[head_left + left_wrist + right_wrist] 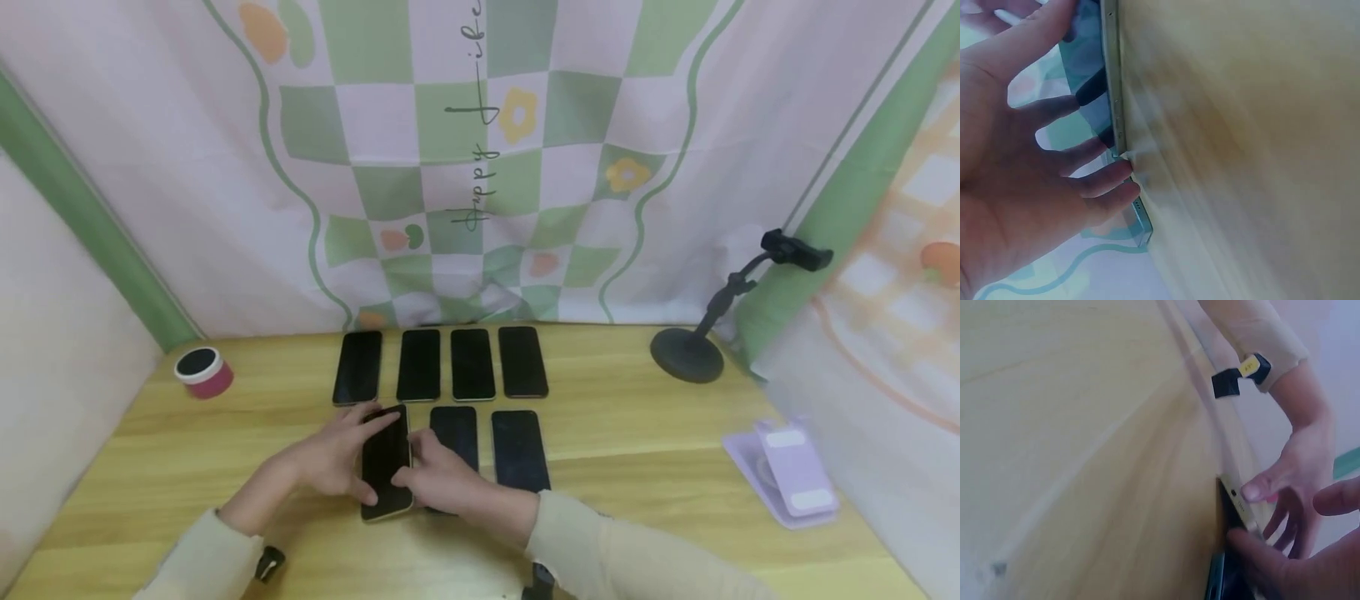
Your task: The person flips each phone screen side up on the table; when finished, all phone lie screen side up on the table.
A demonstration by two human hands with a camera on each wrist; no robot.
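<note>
A dark-screened smartphone [386, 467] with a pale metal frame lies between my two hands, in the left of the front row. My left hand [333, 454] spans its left side with spread, fairly straight fingers, the thumb at the bottom corner and the index finger near the top. My right hand [446, 479] holds the right edge, its thumb on the screen and its other fingers curled at the side. In the left wrist view the phone's frame [1113, 81] runs close to the wood. The right wrist view shows its port end [1238, 500] by my left thumb.
Behind stands a row of several dark phones [418, 365]. Right of the held phone lie two more, one phone [457, 425] partly under my right hand and another phone [520, 450]. A black stand [686, 354], a purple folding holder [783, 475] and a pink jar [206, 379] sit around the sides.
</note>
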